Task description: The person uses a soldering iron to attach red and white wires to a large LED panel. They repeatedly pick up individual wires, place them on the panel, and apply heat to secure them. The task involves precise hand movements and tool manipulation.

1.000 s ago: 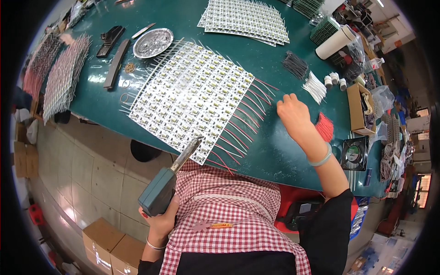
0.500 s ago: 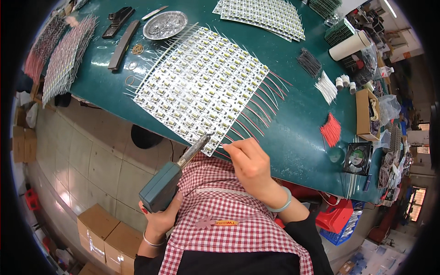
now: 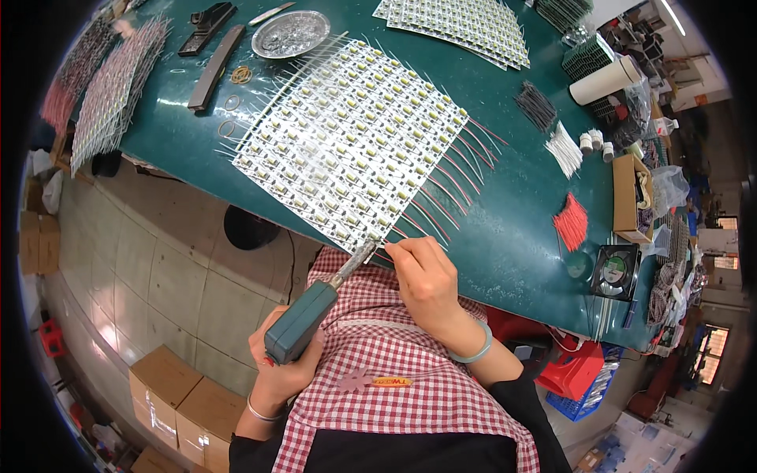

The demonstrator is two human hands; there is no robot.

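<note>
Red-and-white checked cloth apron (image 3: 410,418) with black fabric sleeves (image 3: 530,411).
The apron has a mauve flower-shaped patch (image 3: 356,380) and a small yellow label (image 3: 392,382) — the right wrist (image 3: 464,334) wears a pale-green bangle (image 3: 478,351), the left wrist (image 3: 271,396) a thin silvery bracelet (image 3: 259,414).

Soldering iron (image 3: 302,318) now nearer right hand (image 3: 428,284)

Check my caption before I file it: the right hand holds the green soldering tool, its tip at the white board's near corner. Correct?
Wrong side: in the head view, the left hand holds the green soldering tool, its tip at the near corner of the white board.
</note>
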